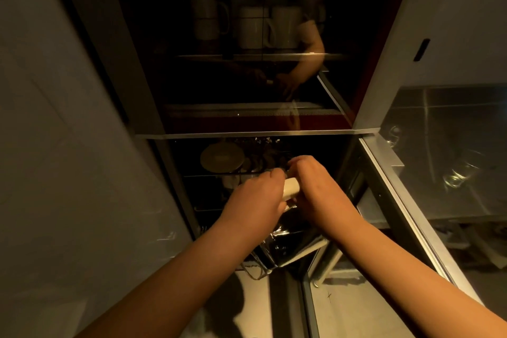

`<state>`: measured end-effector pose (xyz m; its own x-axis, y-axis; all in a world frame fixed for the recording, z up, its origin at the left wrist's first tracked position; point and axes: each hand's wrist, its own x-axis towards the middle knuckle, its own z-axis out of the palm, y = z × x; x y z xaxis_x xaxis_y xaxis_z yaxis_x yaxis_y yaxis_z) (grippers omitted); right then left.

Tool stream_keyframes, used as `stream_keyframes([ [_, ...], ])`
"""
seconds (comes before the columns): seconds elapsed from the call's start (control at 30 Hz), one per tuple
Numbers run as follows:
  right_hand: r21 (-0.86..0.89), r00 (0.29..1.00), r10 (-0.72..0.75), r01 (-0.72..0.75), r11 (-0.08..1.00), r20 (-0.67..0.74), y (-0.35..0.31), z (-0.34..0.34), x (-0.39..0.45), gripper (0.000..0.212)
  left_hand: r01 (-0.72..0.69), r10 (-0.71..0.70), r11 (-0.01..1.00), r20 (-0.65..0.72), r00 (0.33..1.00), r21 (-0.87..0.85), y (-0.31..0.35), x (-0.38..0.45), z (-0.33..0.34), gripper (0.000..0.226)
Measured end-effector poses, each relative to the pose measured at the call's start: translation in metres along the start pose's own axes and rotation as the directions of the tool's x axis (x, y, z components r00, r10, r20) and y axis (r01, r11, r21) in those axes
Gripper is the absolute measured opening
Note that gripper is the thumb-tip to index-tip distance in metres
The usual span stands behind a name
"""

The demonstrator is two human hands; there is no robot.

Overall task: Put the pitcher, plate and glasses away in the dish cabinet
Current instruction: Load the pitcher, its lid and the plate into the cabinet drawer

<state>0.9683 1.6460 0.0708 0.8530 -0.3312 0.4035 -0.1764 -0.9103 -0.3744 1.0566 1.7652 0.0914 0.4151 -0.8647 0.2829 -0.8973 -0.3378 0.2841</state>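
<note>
Both my hands are low in front of the open lower compartment of the dark dish cabinet [247, 134]. My left hand [255, 197] and my right hand [315, 189] curl from either side round a pale cylindrical piece [291, 187]. Under it hangs a clear glass vessel, seemingly the pitcher [282, 236], shown only by glints. A round plate [222, 157] stands at the back of the shelf inside, left of my hands. Dim glassware sits beside it, too dark to make out.
Behind the shut glass front above, several white mugs [252, 26] stand on a shelf, and my arms are mirrored in the glass. An open glass door [411, 200] juts out on the right, with glass glints [455, 175] in it. A grey wall panel [68, 145] fills the left.
</note>
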Motion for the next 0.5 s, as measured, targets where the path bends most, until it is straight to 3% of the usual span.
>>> stream_keyframes([
  [0.07,0.177,0.976,0.215,-0.209,0.962,-0.019,0.000,0.005,-0.007,0.042,0.024,-0.024,1.000,-0.013,1.000,-0.007,-0.002,-0.002,0.000,0.027],
  [0.13,0.253,0.942,0.337,-0.324,0.912,-0.007,-0.001,0.012,-0.016,0.049,0.034,-0.034,0.999,-0.036,0.999,0.002,-0.004,-0.005,0.001,0.027],
  [0.23,0.229,0.948,0.315,-0.296,0.927,-0.050,-0.005,0.018,-0.023,0.052,0.015,-0.014,1.000,-0.058,0.998,0.016,-0.005,-0.011,0.002,0.027],
  [0.33,0.229,0.969,0.224,-0.196,0.953,-0.104,-0.008,0.018,-0.023,0.039,0.026,-0.026,1.000,-0.073,0.997,-0.007,-0.005,-0.014,0.004,0.029],
  [0.5,0.226,0.984,0.163,-0.145,0.963,-0.065,-0.002,0.020,-0.024,0.029,0.027,-0.029,0.999,-0.063,0.998,-0.023,-0.004,-0.013,0.008,0.029],
])
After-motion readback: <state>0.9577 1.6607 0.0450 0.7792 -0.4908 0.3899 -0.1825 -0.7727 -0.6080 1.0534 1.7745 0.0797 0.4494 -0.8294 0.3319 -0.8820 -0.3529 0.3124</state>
